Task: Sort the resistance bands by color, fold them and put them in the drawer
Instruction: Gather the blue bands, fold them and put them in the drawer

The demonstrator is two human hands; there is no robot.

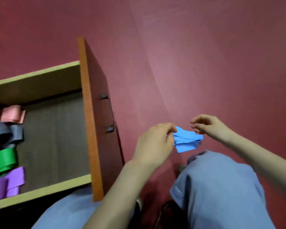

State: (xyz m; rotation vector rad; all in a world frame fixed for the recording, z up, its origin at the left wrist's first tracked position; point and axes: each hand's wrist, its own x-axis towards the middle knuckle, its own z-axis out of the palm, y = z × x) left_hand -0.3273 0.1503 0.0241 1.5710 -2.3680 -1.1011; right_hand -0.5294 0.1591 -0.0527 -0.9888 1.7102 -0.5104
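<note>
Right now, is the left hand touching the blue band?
Touching. The head view shows the left hand pinching the blue band at its left end.

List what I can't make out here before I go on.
Head view only:
- Cut off by the left frame edge: purple bands, green band, grey band in the drawer; count unclear.
- Blurred: pink band; fold unreadable.
- Hidden by the left hand: one end of the blue band.
- Lost to blur: whether the right hand pinches the blue band.
</note>
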